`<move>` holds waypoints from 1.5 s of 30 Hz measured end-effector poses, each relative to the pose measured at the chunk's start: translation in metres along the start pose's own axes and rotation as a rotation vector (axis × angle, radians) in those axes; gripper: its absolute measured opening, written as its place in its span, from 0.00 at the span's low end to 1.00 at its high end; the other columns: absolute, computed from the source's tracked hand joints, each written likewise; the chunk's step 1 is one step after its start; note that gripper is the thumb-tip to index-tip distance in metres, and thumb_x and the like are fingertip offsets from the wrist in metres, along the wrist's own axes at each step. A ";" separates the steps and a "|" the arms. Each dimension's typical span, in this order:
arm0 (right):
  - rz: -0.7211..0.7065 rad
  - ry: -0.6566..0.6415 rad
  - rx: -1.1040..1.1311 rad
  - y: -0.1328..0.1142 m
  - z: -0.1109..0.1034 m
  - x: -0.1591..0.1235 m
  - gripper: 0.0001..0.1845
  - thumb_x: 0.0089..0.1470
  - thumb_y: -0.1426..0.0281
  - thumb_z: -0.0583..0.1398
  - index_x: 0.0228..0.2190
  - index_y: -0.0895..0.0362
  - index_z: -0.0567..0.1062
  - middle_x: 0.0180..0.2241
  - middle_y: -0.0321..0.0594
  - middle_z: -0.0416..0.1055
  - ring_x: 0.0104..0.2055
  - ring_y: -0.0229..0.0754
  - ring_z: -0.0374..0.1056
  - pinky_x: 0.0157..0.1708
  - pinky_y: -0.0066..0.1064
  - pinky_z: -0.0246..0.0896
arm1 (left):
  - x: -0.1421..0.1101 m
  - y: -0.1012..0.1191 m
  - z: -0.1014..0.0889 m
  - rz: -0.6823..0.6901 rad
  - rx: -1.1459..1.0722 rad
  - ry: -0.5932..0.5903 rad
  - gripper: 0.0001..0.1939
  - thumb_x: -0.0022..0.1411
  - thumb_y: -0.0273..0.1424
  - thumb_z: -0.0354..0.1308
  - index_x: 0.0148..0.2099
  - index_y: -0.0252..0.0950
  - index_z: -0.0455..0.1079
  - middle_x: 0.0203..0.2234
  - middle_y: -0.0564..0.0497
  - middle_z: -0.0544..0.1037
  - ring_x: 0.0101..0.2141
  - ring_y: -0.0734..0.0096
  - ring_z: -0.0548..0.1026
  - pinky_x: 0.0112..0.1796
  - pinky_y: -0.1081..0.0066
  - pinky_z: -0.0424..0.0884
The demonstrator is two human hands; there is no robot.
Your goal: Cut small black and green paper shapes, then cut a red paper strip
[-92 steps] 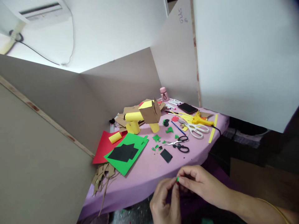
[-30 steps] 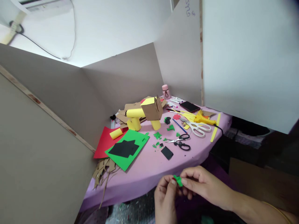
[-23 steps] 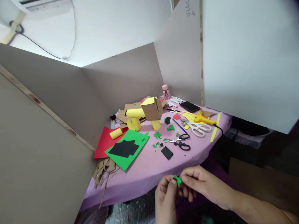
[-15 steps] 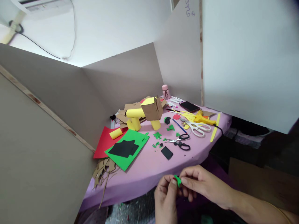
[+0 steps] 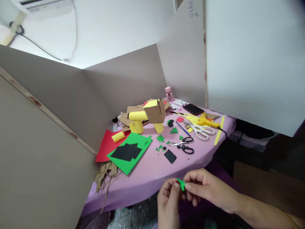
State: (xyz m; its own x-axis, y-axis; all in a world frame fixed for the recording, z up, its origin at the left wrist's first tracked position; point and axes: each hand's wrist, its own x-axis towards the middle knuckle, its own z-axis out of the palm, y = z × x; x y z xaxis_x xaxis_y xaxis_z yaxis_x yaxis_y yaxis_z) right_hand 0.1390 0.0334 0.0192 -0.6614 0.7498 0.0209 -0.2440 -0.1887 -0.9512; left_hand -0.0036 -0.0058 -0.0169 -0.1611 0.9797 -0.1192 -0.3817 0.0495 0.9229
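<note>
Just off the table's front edge, a small green paper cutout (image 5: 181, 184) with an irregular outline is pinched between both hands. My left hand (image 5: 168, 200) has it between thumb and forefinger at its left side. From the right, my right hand (image 5: 202, 186) grips its other edge, fingers curled beneath. Black-handled scissors (image 5: 186, 147) lie on the table beyond the hands, blades pointing left. Around the blades are green paper scraps (image 5: 160, 138) and a small black paper rectangle (image 5: 170, 156).
A yellow paper and cardboard figure (image 5: 154, 113) stands mid-table. Green (image 5: 128, 168) and red sheets (image 5: 102, 149) lie left. White-handled scissors (image 5: 201, 131), a yellow glue gun (image 5: 207, 121) and a phone (image 5: 193, 109) are at right. Grey panels (image 5: 128, 76) enclose the back.
The green cutout has turned slightly between the fingers and shows more of its face. Both hands have stayed nearly in place; the table things have not moved.
</note>
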 end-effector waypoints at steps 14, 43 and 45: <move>-0.008 0.025 0.021 -0.001 0.001 0.000 0.13 0.44 0.66 0.68 0.27 0.62 0.73 0.21 0.32 0.69 0.21 0.31 0.62 0.24 0.24 0.61 | -0.014 0.025 0.020 0.120 0.055 0.103 0.14 0.46 0.39 0.68 0.26 0.33 0.73 0.17 0.55 0.72 0.20 0.76 0.68 0.23 0.78 0.64; -0.410 0.206 -0.949 0.006 0.003 -0.006 0.10 0.57 0.77 0.53 0.30 0.58 0.73 0.28 0.40 0.72 0.31 0.41 0.69 0.32 0.28 0.61 | -0.007 -0.002 0.008 0.177 0.099 0.115 0.24 0.47 0.39 0.67 0.46 0.32 0.74 0.30 0.44 0.81 0.32 0.62 0.78 0.34 0.68 0.74; -0.405 0.214 -0.985 0.006 0.004 -0.006 0.10 0.58 0.75 0.53 0.28 0.58 0.73 0.26 0.40 0.71 0.29 0.41 0.69 0.30 0.29 0.60 | -0.006 -0.003 0.006 0.176 0.101 0.126 0.24 0.48 0.39 0.66 0.46 0.32 0.73 0.28 0.45 0.80 0.30 0.63 0.78 0.32 0.68 0.74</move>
State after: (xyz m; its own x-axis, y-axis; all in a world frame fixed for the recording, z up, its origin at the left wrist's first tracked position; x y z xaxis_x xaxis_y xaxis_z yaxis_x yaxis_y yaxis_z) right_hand 0.1386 0.0257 0.0147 -0.4994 0.7545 0.4258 0.3227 0.6181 -0.7168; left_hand 0.0045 -0.0105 -0.0166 -0.3321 0.9432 0.0073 -0.2460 -0.0941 0.9647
